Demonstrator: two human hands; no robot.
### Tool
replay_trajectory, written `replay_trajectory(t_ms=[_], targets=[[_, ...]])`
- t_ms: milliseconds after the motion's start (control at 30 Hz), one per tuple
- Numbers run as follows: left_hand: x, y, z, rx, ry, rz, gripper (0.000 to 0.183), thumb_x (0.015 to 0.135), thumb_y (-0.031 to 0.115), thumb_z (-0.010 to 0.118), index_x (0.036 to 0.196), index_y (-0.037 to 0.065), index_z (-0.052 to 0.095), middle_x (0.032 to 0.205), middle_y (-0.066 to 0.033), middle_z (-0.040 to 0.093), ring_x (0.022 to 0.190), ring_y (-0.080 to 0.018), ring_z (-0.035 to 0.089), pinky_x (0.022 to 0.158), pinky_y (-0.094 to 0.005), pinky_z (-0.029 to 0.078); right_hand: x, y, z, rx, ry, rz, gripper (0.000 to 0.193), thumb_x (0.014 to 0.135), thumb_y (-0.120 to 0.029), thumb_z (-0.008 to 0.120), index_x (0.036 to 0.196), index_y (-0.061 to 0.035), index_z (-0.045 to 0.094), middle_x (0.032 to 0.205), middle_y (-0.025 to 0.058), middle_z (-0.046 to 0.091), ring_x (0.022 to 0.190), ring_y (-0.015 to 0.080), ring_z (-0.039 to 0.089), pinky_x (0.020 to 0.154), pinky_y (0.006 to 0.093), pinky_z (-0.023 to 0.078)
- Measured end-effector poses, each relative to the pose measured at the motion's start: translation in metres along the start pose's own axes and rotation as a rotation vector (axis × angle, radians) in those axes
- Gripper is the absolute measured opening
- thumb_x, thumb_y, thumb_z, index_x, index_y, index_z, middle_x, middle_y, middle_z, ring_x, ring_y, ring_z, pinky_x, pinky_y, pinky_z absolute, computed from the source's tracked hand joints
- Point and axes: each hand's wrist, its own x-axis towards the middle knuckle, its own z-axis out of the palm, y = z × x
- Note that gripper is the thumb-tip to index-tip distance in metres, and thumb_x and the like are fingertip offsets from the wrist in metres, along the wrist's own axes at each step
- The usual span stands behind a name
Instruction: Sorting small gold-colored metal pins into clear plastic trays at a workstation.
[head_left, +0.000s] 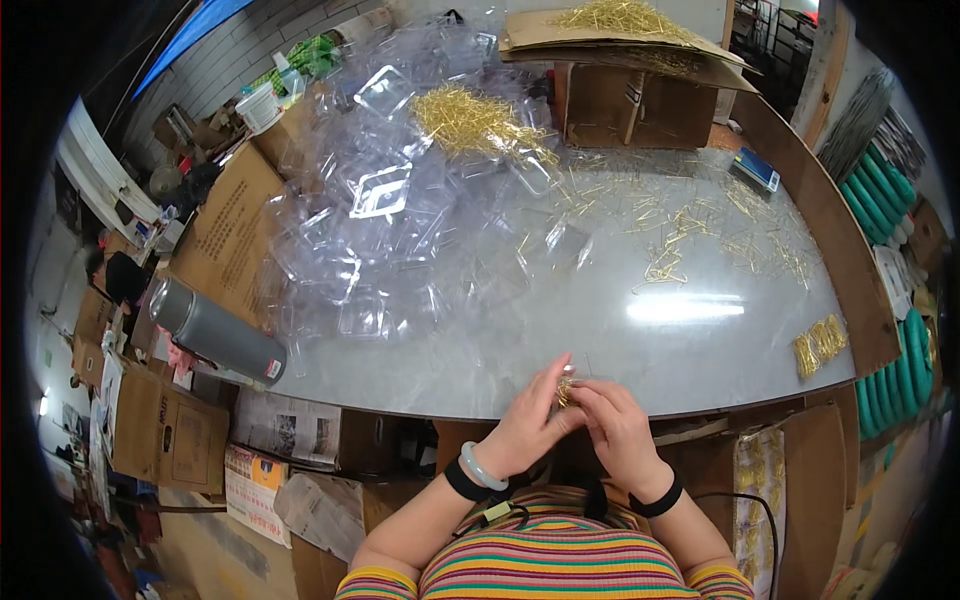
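My left hand (pixel 524 428) and my right hand (pixel 622 430) meet at the table's near edge. Between their fingers is a small bunch of gold wire hooks (pixel 564 392), mostly covered by the fingers. Both hands are closed around it, the left with its fingers pointing up, the right with its fingertips pressed on the bunch. Loose gold hooks (pixel 668 262) lie scattered farther off on the grey tabletop (pixel 560 320). A neat bundle of gold hooks (pixel 820 345) sits at the table's right edge.
Clear plastic blister shells (pixel 385 240) pile up on the left, with a heap of gold hooks (pixel 475 120) on top. A grey thermos bottle (pixel 218 330) lies at the left edge. Cardboard boxes (pixel 640 105) holding more hooks stand at the back. A cardboard wall (pixel 850 240) borders the right side.
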Motion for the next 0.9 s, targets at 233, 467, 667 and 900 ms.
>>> replay_trajectory(t_ms=[233,467,667,900], targets=[[0.0,-0.005,-0.009,0.396,0.057,0.166,0.077,0.079,0.027,0.082,0.142,0.001,0.046,0.132,-0.0196,0.056,0.124,-0.0395,0.051,0.107,-0.047,0.041,0.009,0.002,-0.001,0.105,-0.004,0.049,0.029,0.079,0.004,0.07,0.107,-0.0026,0.066,0.11,0.0139,0.066,0.099,0.0347,0.064,0.084,0.0411,0.054],[0.0,-0.013,-0.007,0.369,0.128,0.184,0.078,0.069,0.024,0.087,0.137,0.002,0.054,0.121,-0.0171,0.062,0.115,-0.0373,0.057,0.102,-0.0456,0.044,0.024,0.0,-0.014,-0.136,-0.176,-0.064,0.022,0.074,-0.01,0.077,0.095,-0.0091,0.069,0.1,0.0053,0.064,0.1,0.0274,0.058,0.089,0.0404,0.046],[0.003,-0.008,-0.008,0.344,0.153,0.197,0.078,0.065,0.022,0.09,0.133,0.001,0.057,0.116,-0.0169,0.064,0.111,-0.0375,0.059,0.1,-0.0453,0.045,0.038,0.001,-0.027,-0.271,-0.295,-0.127,0.019,0.07,-0.008,0.077,0.088,-0.0103,0.07,0.095,0.0032,0.063,0.095,0.0261,0.056,0.086,0.0408,0.045],[0.003,-0.006,-0.008,0.34,0.151,0.198,0.077,0.067,0.022,0.089,0.132,-0.001,0.056,0.117,-0.0182,0.064,0.114,-0.038,0.058,0.1,-0.0452,0.046,0.028,0.005,-0.012,-0.264,-0.151,-0.063,0.012,0.075,-0.011,0.07,0.086,-0.0121,0.068,0.086,0.0022,0.06,0.087,0.0243,0.055,0.081,0.0386,0.043]])
